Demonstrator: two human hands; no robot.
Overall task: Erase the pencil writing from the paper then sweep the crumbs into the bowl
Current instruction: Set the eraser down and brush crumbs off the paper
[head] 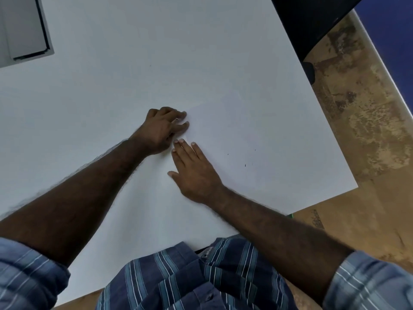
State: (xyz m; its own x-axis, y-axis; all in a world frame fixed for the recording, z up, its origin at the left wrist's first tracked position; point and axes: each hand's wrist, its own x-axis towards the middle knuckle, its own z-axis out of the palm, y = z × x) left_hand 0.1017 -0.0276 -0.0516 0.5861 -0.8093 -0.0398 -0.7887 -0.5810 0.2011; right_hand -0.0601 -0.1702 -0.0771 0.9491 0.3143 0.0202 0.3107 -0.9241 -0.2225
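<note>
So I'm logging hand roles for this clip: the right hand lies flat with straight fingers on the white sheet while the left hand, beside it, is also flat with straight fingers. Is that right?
Not quite. In the head view the right hand does lie flat with straight fingers on the white sheet, but the left hand beside it is not flat: its fingers are curled, seemingly pinching something small that is too hidden to identify.

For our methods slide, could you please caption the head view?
Right hand flat on the paper, left hand curled beside it on the white table.
</note>
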